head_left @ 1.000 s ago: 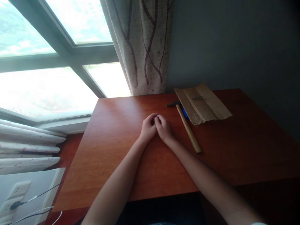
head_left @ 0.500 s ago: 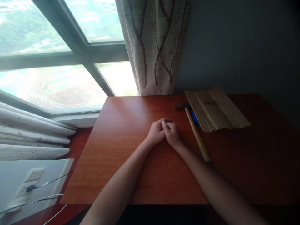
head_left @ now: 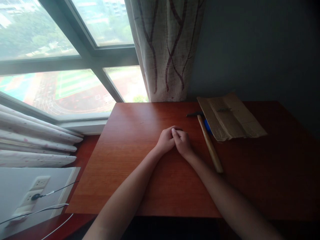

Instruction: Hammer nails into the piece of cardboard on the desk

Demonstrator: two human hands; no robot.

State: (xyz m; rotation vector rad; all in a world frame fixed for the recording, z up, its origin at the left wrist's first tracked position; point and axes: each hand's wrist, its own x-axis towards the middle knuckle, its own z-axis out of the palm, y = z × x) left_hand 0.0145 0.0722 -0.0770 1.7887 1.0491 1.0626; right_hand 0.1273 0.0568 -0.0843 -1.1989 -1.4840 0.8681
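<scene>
Both my hands rest together on the red-brown wooden table, near its middle. My left hand is curled, its fingers meeting those of my right hand, which is curled too. The fingers press together; whether anything is between them is hidden. Just right of my right hand lies a hammer with a pale wooden handle, its dark head pointing toward the wall. Neither hand touches it.
A flattened piece of brown cardboard lies at the back right, over something blue. A patterned curtain and a window stand behind the table. At lower left, a wall socket with cables.
My hands have drawn closer together, fingers now overlapping. The view has shifted slightly; the hammer and cardboard have stayed where they were on the table.
</scene>
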